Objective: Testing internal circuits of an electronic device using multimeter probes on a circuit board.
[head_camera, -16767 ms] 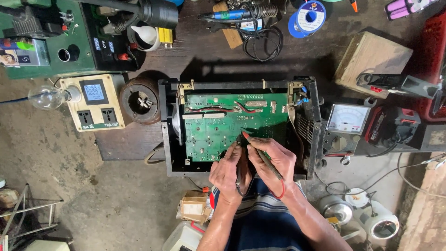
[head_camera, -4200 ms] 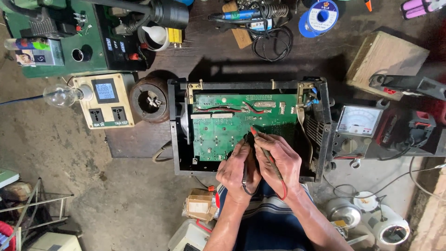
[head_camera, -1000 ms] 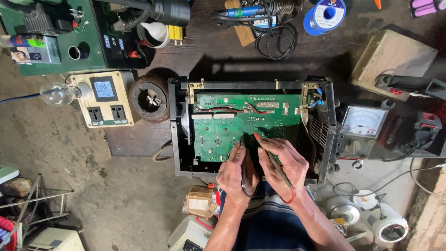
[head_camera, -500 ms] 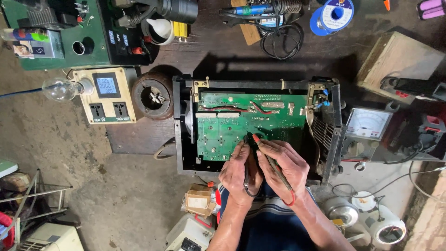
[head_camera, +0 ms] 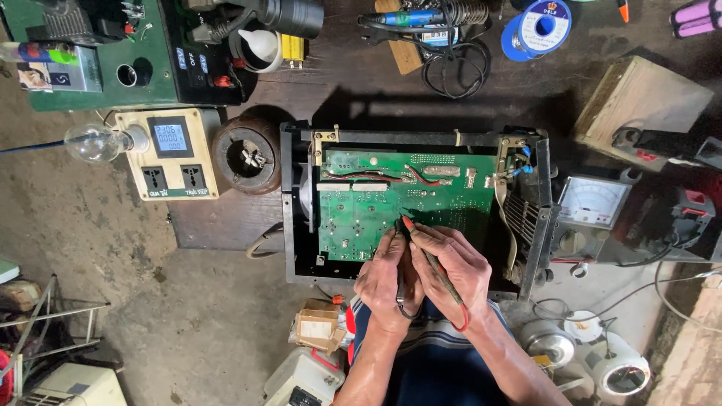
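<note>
A green circuit board (head_camera: 361,210) lies inside an open black metal chassis (head_camera: 297,271) on the workbench. My left hand (head_camera: 383,282) grips a black test probe (head_camera: 400,289), its tip on the board. My right hand (head_camera: 451,267) grips a red test probe (head_camera: 430,259), whose red tip touches the board just beside the black one. Both hands rest close together over the board's lower right part. A red lead loops at my right wrist.
An analogue meter (head_camera: 590,207) sits right of the chassis. A cream socket box with digital display (head_camera: 173,150) and a bulb (head_camera: 94,143) stand at left, beside a brown round coil (head_camera: 247,154). Soldering iron (head_camera: 421,16), solder spool (head_camera: 538,26) and wooden box (head_camera: 639,98) lie behind.
Both hands stay on the probes at nearly the same spot on the board. The view has shifted slightly; the tips have barely moved.
</note>
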